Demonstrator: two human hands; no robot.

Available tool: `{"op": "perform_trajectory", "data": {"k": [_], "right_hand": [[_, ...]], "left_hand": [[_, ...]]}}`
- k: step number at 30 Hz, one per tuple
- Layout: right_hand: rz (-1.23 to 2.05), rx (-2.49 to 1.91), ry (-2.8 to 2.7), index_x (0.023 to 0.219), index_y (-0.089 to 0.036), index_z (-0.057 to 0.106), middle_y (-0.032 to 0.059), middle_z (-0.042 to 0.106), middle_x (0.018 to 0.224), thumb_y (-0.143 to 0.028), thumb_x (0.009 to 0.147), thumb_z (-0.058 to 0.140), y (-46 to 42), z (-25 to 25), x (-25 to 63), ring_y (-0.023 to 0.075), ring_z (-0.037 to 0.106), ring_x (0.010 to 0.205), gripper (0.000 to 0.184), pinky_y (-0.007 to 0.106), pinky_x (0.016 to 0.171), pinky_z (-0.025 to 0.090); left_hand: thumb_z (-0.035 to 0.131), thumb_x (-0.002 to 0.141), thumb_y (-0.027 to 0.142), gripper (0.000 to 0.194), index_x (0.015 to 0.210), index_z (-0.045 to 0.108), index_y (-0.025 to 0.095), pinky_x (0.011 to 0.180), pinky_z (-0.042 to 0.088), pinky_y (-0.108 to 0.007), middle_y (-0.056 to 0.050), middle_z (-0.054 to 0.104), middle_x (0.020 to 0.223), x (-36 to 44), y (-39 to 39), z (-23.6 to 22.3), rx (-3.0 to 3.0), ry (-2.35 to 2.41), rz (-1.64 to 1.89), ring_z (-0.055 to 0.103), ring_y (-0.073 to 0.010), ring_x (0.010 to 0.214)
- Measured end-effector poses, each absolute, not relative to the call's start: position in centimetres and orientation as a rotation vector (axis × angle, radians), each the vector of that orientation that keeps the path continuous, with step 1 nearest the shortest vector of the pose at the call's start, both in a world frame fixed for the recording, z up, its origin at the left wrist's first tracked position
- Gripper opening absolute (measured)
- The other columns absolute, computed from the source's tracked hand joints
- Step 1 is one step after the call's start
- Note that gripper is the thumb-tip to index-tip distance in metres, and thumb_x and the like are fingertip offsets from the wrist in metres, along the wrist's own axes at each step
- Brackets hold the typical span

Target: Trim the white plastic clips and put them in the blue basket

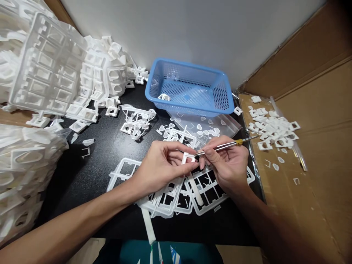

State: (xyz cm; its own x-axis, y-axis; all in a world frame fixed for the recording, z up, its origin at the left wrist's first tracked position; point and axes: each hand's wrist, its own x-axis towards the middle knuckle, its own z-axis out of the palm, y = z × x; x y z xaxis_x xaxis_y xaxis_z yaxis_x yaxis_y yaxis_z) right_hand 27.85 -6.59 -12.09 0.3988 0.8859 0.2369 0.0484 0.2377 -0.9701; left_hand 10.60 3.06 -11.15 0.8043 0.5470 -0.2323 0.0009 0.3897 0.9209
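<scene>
My left hand (167, 161) pinches a small white plastic frame piece (188, 157) with a hole through its middle, between thumb and fingers. In my right hand (228, 161) is a slim metal pick-like tool (227, 146) with a yellow wrap near one end. The tool's left tip meets the upper edge of the white piece; its other end points out to the right. Below both hands lie flat white plastic lattice frames (176, 198), overlapping on the black table. A flat white strip (195, 190) rests across them, partly under the left hand.
Behind my hands stands a blue perforated basket (189, 91) with a white piece inside. A plastic bag (220, 126) with small offcuts lies before it. Bagged and stacked white parts (52, 69) crowd the left. White pieces (275, 126) are heaped on cardboard (310, 146) at right.
</scene>
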Motion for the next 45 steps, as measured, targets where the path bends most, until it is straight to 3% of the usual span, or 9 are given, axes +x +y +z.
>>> {"op": "perform_trajectory", "data": {"k": [4, 9, 14, 18, 31, 38, 45], "right_hand": [[0.641, -1.229, -1.067, 0.093, -0.021, 0.075, -0.0003, 0.069, 0.079, -0.016, 0.091, 0.078, -6.6, -11.6, 27.8, 0.0118, 0.067, 0.054, 0.006, 0.027, 0.051, 0.056], [0.557, -1.253, -1.113, 0.092, -0.021, 0.075, 0.0007, 0.07, 0.081, -0.015, 0.091, 0.077, -6.8, -10.9, 27.7, 0.012, 0.068, 0.056, 0.006, 0.026, 0.05, 0.055], [0.518, -1.238, -1.136, 0.092, -0.021, 0.075, 0.0007, 0.071, 0.083, -0.015, 0.09, 0.078, -7.0, -10.7, 27.7, 0.0113, 0.068, 0.055, 0.007, 0.026, 0.048, 0.055], [0.534, -1.197, -1.135, 0.092, -0.022, 0.076, 0.0001, 0.071, 0.081, -0.014, 0.089, 0.079, -7.1, -10.5, 27.6, 0.0126, 0.068, 0.055, 0.01, 0.029, 0.05, 0.057], [0.585, -1.258, -1.127, 0.088, -0.029, 0.078, 0.0026, 0.074, 0.078, -0.024, 0.088, 0.082, -7.6, -10.3, 27.3, 0.019, 0.069, 0.064, 0.006, 0.037, 0.055, 0.057], [0.625, -1.215, -1.059, 0.081, -0.026, 0.075, 0.0011, 0.071, 0.072, -0.026, 0.088, 0.083, -7.6, -10.6, 27.4, 0.0161, 0.063, 0.053, 0.011, 0.035, 0.05, 0.054], [0.874, -1.094, -0.939, 0.097, -0.025, 0.075, 0.0028, 0.08, 0.086, -0.026, 0.093, 0.079, -7.6, -10.6, 27.6, 0.0171, 0.075, 0.061, 0.005, 0.03, 0.053, 0.065]], "left_hand": [[0.085, 0.087, 0.026, 0.032, 0.115, 0.075, 0.014, 0.061, 0.063, -0.019, -0.006, 0.08, 0.084, 10.5, 3.2, -11.1, 1.18, 0.517, 0.405, 0.076, -0.0136, 0.067], [0.08, 0.092, 0.027, 0.032, 0.12, 0.07, 0.014, 0.06, 0.063, -0.019, -0.003, 0.076, 0.078, 10.4, 3.2, -11.1, 1.161, 0.441, 0.376, 0.074, -0.0121, 0.063], [0.079, 0.093, 0.023, 0.028, 0.117, 0.068, 0.014, 0.074, 0.066, -0.024, -0.005, 0.079, 0.09, 10.4, 3.0, -11.1, 1.161, 0.404, 0.386, 0.079, -0.0165, 0.079], [0.078, 0.092, 0.017, 0.022, 0.112, 0.07, 0.015, 0.082, 0.064, -0.02, -0.004, 0.081, 0.095, 10.5, 2.9, -10.9, 1.199, 0.403, 0.399, 0.079, -0.0134, 0.088], [0.074, 0.096, 0.02, 0.009, 0.097, 0.068, 0.012, 0.069, 0.064, -0.019, -0.003, 0.075, 0.085, 10.2, 2.6, -11.0, 1.32, 0.447, 0.457, 0.077, -0.0122, 0.075], [0.071, 0.1, 0.027, 0.015, 0.095, 0.065, 0.014, 0.069, 0.064, -0.023, -0.003, 0.074, 0.083, 10.0, 2.5, -11.2, 1.378, 0.422, 0.496, 0.076, -0.014, 0.074], [0.07, 0.101, 0.025, 0.017, 0.087, 0.073, 0.015, 0.061, 0.051, -0.021, -0.002, 0.073, 0.078, 9.5, 2.7, -10.9, 1.815, 0.324, 0.697, 0.066, -0.0101, 0.065]]}}
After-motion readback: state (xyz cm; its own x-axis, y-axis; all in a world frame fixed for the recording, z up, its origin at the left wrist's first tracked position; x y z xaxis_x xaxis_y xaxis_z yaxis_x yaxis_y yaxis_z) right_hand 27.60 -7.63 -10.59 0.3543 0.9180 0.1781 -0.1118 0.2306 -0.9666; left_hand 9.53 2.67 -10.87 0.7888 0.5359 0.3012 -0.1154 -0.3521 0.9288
